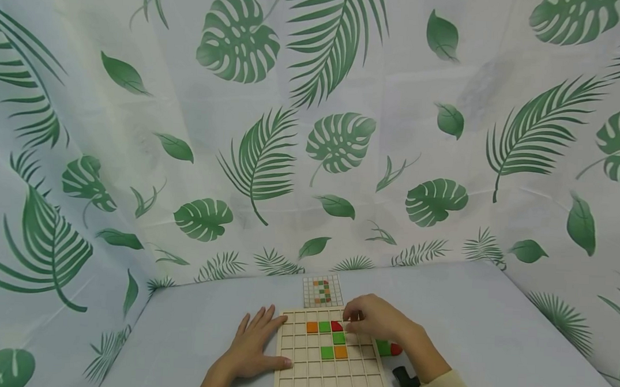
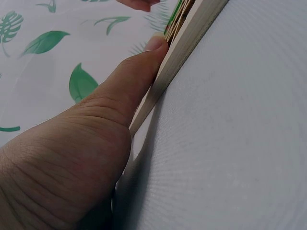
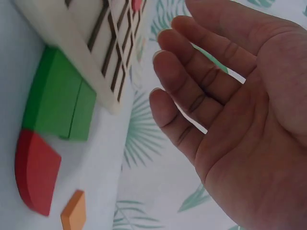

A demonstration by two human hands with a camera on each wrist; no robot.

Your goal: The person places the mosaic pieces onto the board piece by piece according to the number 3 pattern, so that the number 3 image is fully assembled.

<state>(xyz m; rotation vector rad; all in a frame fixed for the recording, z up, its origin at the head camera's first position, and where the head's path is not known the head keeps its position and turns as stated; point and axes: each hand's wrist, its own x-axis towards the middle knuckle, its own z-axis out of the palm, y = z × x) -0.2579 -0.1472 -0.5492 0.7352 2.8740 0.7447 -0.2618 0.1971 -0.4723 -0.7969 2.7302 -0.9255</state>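
At lower centre, a board [image 1: 314,370] is steadied by the spread-fingered left hand [image 1: 252,348] as a red tile [image 1: 336,326] is apparently settled by the right hand [image 1: 379,319], fingers loosely curled, seemingly empty, another likely needed next.

Head view: soft, diffuse light, leaf-print backdrop [image 1: 313,130] bluish at left, paler centrally; small grid card [image 1: 322,291] lacks fine detail. Left wrist: dimmer, dark shadow beside the left hand [image 2: 86,143], faint moiré across the tablecloth [image 2: 240,124]. Right wrist: slight haze, green blocks [image 3: 60,96] soft-edged.
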